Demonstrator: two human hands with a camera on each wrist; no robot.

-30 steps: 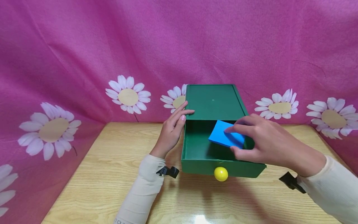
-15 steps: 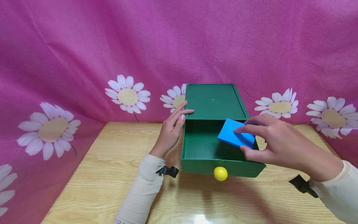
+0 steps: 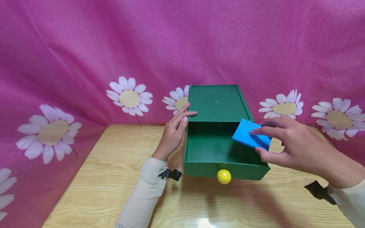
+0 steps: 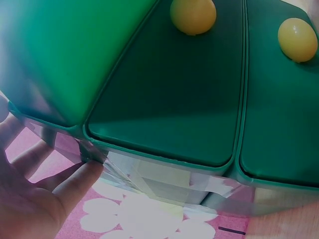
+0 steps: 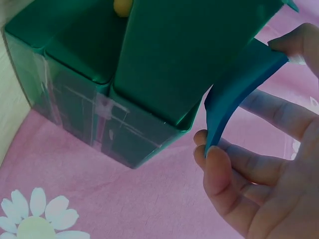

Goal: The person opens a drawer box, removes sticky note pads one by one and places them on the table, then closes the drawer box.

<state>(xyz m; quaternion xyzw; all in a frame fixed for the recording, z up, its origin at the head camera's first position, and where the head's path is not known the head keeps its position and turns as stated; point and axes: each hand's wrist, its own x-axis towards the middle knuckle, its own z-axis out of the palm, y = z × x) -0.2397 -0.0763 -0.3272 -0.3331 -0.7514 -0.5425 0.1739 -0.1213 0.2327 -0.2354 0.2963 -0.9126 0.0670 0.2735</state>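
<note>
Knob [image 3: 224,176], yellow, fronts the pulled-out green drawer [image 3: 199,169]. Over the drawer's right side, the right hand [image 3: 297,147], fingers curved toward the thumb, pinches a blue pad [image 3: 246,134]. Bowed in that grip, the pad is probably light, pliant and easily creased; gently holding opposite edges should suit. Farther back, the left hand [image 3: 173,134] rests nearly straight fingers against the green cabinet [image 3: 218,103].

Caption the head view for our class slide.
Left hand on a green plastic cabinet, right hand pinching a flat blue pad by its open yellow-knobbed drawer.
</note>
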